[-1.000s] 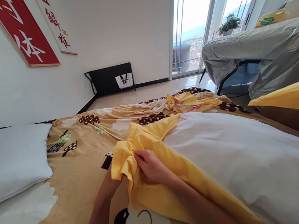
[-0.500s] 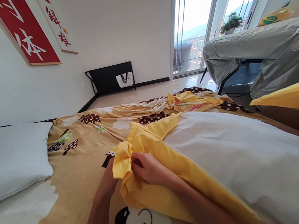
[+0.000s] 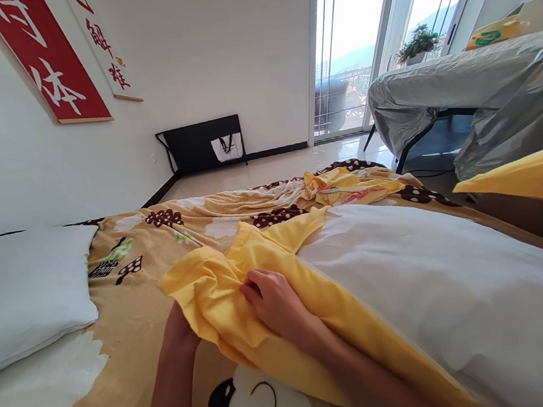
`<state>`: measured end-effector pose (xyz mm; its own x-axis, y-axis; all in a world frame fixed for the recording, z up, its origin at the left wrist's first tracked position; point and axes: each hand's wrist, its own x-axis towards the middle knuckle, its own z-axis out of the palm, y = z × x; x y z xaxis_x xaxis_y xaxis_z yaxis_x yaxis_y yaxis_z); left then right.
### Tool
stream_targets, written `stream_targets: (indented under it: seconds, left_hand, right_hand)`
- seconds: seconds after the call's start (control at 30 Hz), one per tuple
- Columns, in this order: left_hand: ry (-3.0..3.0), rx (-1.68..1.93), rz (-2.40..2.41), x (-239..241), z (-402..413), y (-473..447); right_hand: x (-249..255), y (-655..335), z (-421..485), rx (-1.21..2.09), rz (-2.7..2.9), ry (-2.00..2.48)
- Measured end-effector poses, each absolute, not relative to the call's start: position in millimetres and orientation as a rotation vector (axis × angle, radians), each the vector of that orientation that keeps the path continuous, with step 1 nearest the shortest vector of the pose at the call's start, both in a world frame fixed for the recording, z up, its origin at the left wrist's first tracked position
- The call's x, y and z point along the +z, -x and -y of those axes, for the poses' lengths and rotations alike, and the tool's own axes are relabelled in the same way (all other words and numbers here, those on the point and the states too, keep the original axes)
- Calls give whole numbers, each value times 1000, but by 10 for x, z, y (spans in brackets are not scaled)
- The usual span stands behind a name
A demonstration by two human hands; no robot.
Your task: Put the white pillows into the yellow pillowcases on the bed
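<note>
A yellow pillowcase (image 3: 283,357) lies bunched along the near edge of a large white pillow (image 3: 410,258), most of which is bare. My right hand (image 3: 275,298) pinches a gathered fold of the pillowcase between thumb and fingers. Off to its left, my left hand (image 3: 180,327) holds the loose end from underneath, the cloth spread over it. The left fingertips are hidden under the fabric.
A tan patterned blanket (image 3: 140,350) covers the bed. Another white pillow (image 3: 27,298) lies at the left, with crumpled yellow cloth (image 3: 344,183) at the far edge. Yellow fabric (image 3: 535,176) juts in from the right, below a plastic-covered table (image 3: 461,79).
My left hand has moved left and slightly down, drawing out the pillowcase's end, which now fans wide instead of hanging bunched. My right hand has shifted slightly right, still pinching the cloth.
</note>
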<state>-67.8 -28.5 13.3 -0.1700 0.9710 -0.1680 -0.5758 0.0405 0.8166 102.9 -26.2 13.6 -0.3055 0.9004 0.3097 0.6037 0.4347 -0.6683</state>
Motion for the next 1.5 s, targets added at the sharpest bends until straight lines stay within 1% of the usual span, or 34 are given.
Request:
stream_targets:
  seconds: [0.1, 0.2, 0.27, 0.33, 0.43, 0.53, 0.67, 0.73, 0.93, 1.13, 1.33, 1.5]
  left_hand:
    - [-394, 1540, -826, 180, 248, 750]
    - [-352, 1558, -718, 162, 224, 809]
    - [-351, 1581, -676, 128, 209, 819]
    - [-356, 1616, -654, 92, 195, 805]
    - [-405, 1630, -673, 48, 192, 758]
    - [-547, 1578, -703, 10, 224, 694]
    - [-731, 1478, -799, -40, 294, 582]
    - [-790, 1454, -872, -42, 328, 516]
    - [-1042, 1301, -983, 25, 384, 415]
    - [-1236, 1246, -956, -95, 361, 538]
    - [-1371, 1222, -1054, -31, 378, 507]
    - [-1396, 1213, -1040, -60, 339, 520]
  right_hand:
    - [189, -1111, 251, 463, 2007, 1334]
    - [213, -1189, 246, 325, 2008, 1431]
    - [218, -1225, 239, 306, 2031, 1472]
    - [226, -1249, 233, 357, 2055, 1460]
    - [258, -1264, 249, 467, 1974, 1326]
    - [306, -1248, 309, 461, 1871, 1097]
    - [317, -1170, 383, 455, 1963, 867]
    - [291, -1128, 384, 507, 1972, 877]
    - [261, -1119, 306, 740, 1918, 1117]
    - [288, -1153, 293, 865, 1900, 1041]
    - [274, -1147, 305, 917, 1922, 1038]
    - [255, -1127, 283, 1067, 1818, 996]
